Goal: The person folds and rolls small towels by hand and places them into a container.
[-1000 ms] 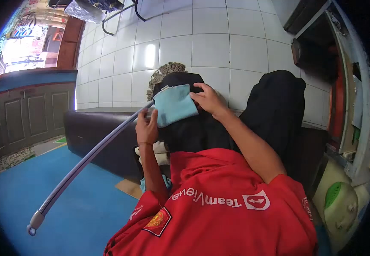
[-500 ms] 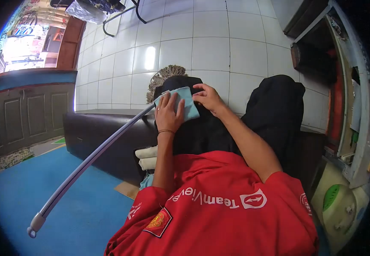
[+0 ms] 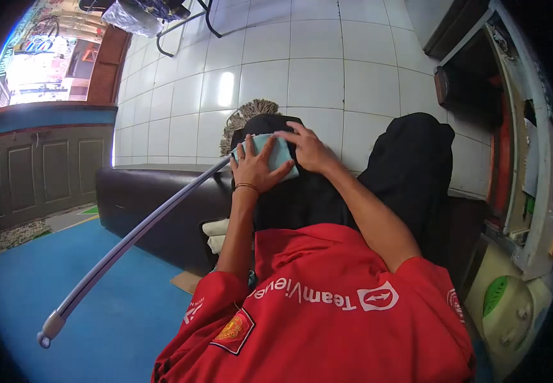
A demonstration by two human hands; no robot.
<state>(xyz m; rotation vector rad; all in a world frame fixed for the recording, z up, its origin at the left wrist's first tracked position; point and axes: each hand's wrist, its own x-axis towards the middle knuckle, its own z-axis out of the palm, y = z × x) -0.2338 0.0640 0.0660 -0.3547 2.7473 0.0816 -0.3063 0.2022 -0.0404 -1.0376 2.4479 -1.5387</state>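
- Flat on a folded light-blue cloth (image 3: pixel 279 152), the left hand (image 3: pixel 254 171) lies palm down, its fingers fanned out and its thumb reaching toward the right hand (image 3: pixel 311 152).
- The cloth rests on the person's left thigh, near the knee, over black trousers (image 3: pixel 311 198); its right part shows beyond the left hand.
- The right hand is open, palm turned toward the cloth, its fingers slightly apart and reaching over the cloth's right edge. Whether its fingertips press on the fabric, I cannot tell.
- A thin band (image 3: pixel 246 186) circles the left wrist, and a ring (image 3: pixel 240 157) sits on one finger of that hand.
- A long pale pole (image 3: pixel 142 226) slants from the lower left, over a dark padded bench (image 3: pixel 155 198), up to the cloth's left side. Its low end has a grey cap with a small loop (image 3: pixel 44 343).
- How the pole continues past the cloth is hidden.
- Just beyond the left knee, a stringy mop head (image 3: pixel 233 131) lies on white floor tiles (image 3: pixel 315 83).
- Beside the left forearm are cream-coloured rolls (image 3: pixel 216 228), close to the front of the red shirt (image 3: pixel 327 332).
- A brown flat piece (image 3: pixel 186 281) shows near the left sleeve, next to the blue floor (image 3: pixel 66 293).
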